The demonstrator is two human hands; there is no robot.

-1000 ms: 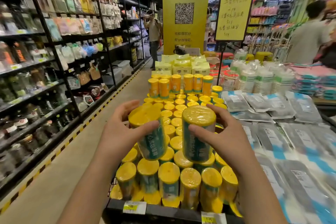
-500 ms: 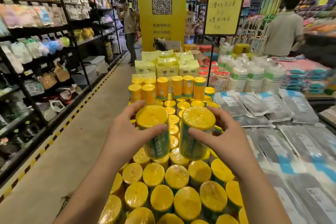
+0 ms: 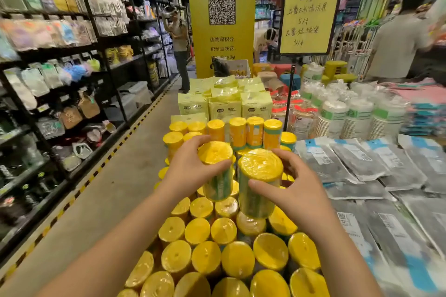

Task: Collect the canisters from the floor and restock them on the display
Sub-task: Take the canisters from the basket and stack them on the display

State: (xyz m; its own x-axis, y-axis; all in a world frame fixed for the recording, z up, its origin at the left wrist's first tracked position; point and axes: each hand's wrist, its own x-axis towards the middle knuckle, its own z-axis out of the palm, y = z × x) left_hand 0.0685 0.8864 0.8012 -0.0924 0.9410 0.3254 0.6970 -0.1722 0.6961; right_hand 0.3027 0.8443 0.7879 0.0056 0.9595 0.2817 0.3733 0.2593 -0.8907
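Left hand (image 3: 188,171) grips the left canister (image 3: 214,153), right hand (image 3: 299,193) the right canister (image 3: 260,164) — above the stocked canisters (image 3: 237,259).

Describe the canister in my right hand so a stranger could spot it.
Start at the block of yellow-lidded canisters left of the grey packets. Two are held above it. The right canister, in the right hand, is nearer the camera and the packets than the left canister.
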